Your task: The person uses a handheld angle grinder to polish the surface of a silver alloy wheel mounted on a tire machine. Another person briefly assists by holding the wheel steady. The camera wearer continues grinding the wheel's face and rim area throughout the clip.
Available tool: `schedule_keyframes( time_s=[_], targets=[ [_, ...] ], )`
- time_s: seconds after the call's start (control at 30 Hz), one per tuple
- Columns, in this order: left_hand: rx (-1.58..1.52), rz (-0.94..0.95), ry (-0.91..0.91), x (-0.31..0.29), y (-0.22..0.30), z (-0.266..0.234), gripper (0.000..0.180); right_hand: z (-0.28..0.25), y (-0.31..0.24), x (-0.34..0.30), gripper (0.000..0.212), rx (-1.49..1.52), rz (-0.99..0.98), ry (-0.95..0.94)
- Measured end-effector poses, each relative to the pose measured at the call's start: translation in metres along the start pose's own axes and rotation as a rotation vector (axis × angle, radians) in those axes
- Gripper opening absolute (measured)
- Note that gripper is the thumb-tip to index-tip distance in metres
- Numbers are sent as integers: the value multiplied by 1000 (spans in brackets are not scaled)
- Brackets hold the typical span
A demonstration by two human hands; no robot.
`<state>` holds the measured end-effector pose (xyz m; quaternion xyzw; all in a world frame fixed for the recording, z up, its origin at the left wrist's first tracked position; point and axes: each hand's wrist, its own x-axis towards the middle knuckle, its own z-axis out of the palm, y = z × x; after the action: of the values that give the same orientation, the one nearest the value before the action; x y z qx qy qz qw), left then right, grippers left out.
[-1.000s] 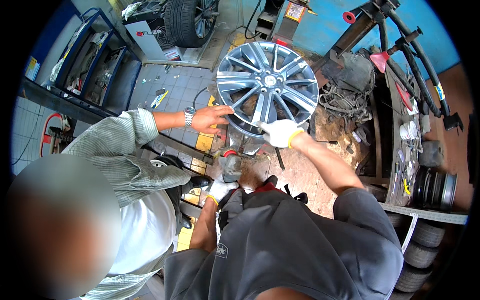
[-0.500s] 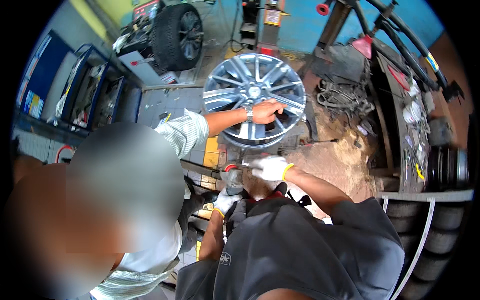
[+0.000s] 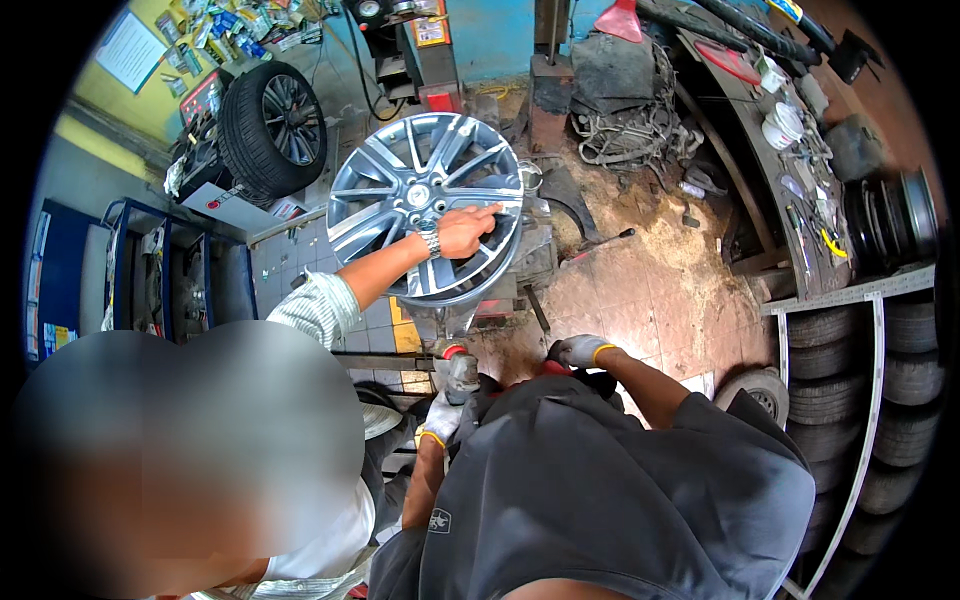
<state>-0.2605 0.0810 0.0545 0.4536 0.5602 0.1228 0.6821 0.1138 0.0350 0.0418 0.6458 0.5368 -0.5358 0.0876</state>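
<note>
My left hand [image 3: 441, 414], in a white glove with a yellow cuff, is closed around a grey angle grinder [image 3: 459, 377] with a red ring at its upper end. The grinder is upright in front of my body, below the wheel rim. My gloved right hand [image 3: 580, 351] is to the right, apart from the grinder, beside a dark rounded thing; its fingers are hard to make out. A silver multi-spoke wheel rim [image 3: 418, 195] lies face up ahead of me. Another person's hand [image 3: 468, 231], wearing a metal watch, points at or touches a spoke.
The other person leans in close at my left. A wheel with tyre [image 3: 272, 130] stands at the far left, above a blue shelf unit [image 3: 228, 290]. To the right are a cluttered bench with a white bucket [image 3: 783, 126] and a rack of stacked tyres [image 3: 828, 372].
My right hand has moved away from the grinder, to the right. The view has shifted, so the rim appears further left. The other person's hand is still over the rim.
</note>
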Motion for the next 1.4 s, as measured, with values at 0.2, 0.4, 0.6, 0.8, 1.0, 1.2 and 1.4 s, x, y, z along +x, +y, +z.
schedule_keyframes(
  time_s=[0.2, 0.4, 0.6, 0.8, 1.0, 1.2, 1.4],
  targets=[
    [59, -30, -114, -10, 35, 20, 50, 12, 24, 11, 41, -4, -61, 123],
    [212, 110, -139, 10, 40, 29, 60, 0, 2, 4, 45, 8, -164, 151],
    [-148, 170, -396, -5, 128, 71, 69, -28, -40, -47, 48, 241, -432, 116],
    [-120, 296, -405, 4, 185, 118, 69, -54, -58, -90, 53, 392, -510, 156],
    [-166, 399, -321, 14, 208, 167, 59, -43, -50, -96, 89, 808, -557, 311],
    [213, 543, -149, 1, 224, 184, 85, -52, -44, -68, 80, 929, -450, 618],
    [521, 723, 87, -33, 259, 149, 55, -81, -29, -62, 60, 1728, -745, -56]
  ],
)
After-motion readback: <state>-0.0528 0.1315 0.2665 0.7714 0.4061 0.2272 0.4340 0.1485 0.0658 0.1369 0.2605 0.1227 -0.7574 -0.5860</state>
